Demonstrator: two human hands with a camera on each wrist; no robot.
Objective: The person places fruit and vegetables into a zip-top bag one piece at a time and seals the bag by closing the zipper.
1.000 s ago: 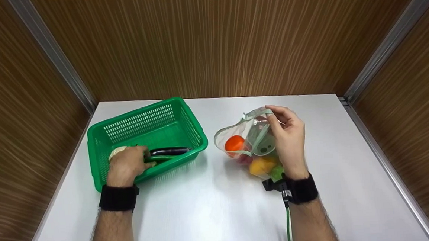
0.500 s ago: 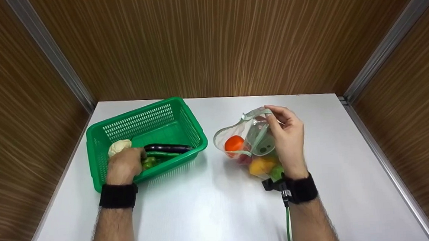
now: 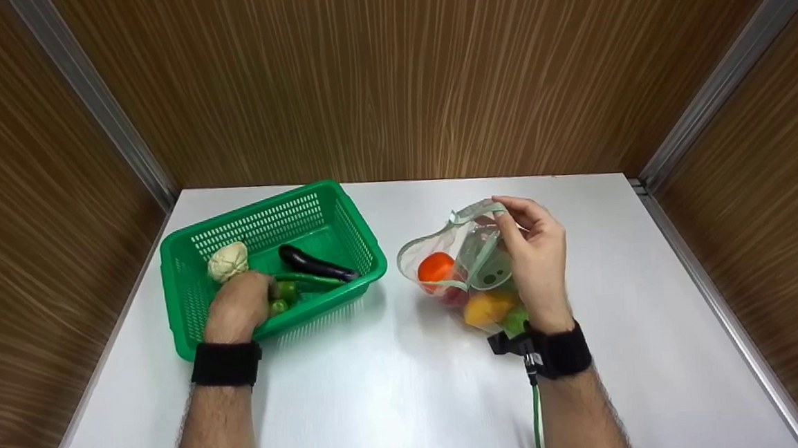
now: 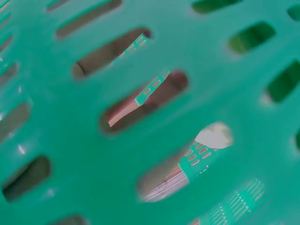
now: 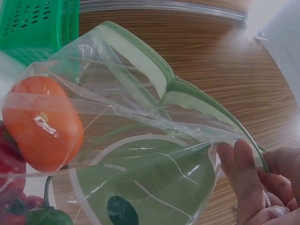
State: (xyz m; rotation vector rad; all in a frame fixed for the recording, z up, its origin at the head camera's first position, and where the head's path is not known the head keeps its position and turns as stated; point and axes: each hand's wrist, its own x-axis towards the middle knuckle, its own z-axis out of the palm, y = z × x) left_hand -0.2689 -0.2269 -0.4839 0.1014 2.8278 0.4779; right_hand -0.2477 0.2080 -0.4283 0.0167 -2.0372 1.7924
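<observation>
R hand (image 3: 541,264) pinching clear bag (image 3: 490,267) by rim; L hand (image 3: 238,304) resting in grn basket (image 3: 259,208), can't tell its grip

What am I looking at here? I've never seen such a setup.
No robot: a person works with two bare hands. The wide picture comes from a camera on the head, looking down at a white table; the other two come from cameras worn on the wrists. The left one shows mostly a green basket's slotted wall; the right one, a clear bag. The left hand is inside the basket, with a pale round vegetable, a dark eggplant and green vegetables; what it holds, if anything, is hidden. The right hand pinches the bag's rim; a tomato is inside, with other produce.
</observation>
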